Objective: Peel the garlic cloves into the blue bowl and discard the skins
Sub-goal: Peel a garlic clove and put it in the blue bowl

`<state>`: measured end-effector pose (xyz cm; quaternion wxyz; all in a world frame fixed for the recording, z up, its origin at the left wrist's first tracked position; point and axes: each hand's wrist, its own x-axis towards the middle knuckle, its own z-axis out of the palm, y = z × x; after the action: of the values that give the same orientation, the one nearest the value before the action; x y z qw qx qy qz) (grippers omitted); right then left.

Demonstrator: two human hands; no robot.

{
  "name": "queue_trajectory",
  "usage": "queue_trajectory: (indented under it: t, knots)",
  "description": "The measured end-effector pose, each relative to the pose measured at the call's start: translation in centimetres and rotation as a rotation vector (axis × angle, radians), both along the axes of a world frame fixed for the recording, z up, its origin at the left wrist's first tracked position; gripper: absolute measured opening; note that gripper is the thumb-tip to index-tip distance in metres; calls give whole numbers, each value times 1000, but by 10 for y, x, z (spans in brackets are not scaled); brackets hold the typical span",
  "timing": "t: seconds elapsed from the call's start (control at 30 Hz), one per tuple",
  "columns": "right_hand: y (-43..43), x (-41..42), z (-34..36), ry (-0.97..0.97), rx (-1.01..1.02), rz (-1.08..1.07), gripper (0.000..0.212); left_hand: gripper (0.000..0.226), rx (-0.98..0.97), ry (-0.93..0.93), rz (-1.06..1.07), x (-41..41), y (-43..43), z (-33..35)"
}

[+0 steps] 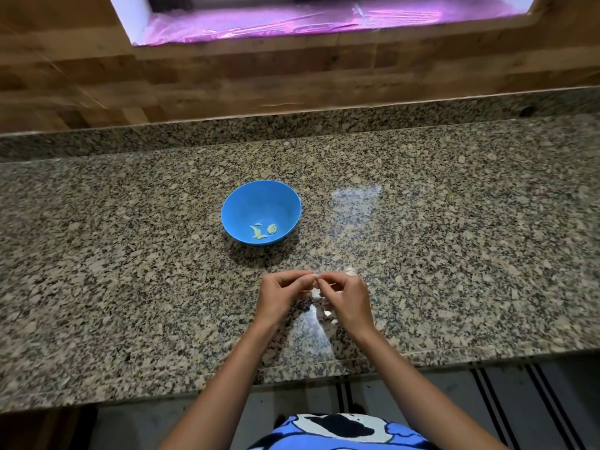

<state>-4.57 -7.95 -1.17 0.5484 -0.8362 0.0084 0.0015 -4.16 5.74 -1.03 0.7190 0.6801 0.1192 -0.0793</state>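
Note:
A blue bowl (261,212) stands on the granite counter (130,254) with several pale peeled garlic cloves (263,231) at its bottom. In front of it, my left hand (281,297) and my right hand (347,300) meet fingertip to fingertip, both pinching a small garlic clove (316,282) that is mostly hidden by the fingers. Another garlic clove (350,271) lies on the counter just behind my right hand. Whitish skin scraps (326,311) lie on the counter under and between my hands.
The counter runs wide to the left and right of the bowl. A low granite upstand and a wooden wall (227,79) close off the back. The counter's front edge (292,381) is near my body, with floor below.

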Motion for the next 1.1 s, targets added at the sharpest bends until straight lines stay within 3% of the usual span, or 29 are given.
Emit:
queue_trajectory:
  t: [0.17, 0.4, 0.5, 0.57, 0.67, 0.77, 0.9, 1.1]
  knots:
    - [-1, -1, 3, -108, -162, 46, 23, 27, 218, -167, -62, -1, 1, 2]
    - [5, -5, 9, -114, -361, 100, 27, 16, 533, -272, -150, 3, 4, -6]
    - [10, -4, 10, 20, -145, 1, 10, 17, 451, -242, -124, 3, 3, -12]
    - [12, -4, 12, 219, 170, -78, 23, 19, 339, -184, -83, 1, 2, -13]
    - [9, -2, 19, 506, 536, -88, 19, 16, 155, -92, -24, -1, 0, -12]
    - [2, 1, 18, 566, 582, -53, 15, 15, 102, -83, -10, 0, 4, -14]
    - [-3, 2, 12, 509, 464, -18, 13, 18, 225, -138, -117, 4, 8, -13]
    - [-8, 7, 14, 579, 542, -11, 17, 28, 407, -210, -154, 3, 7, -5]
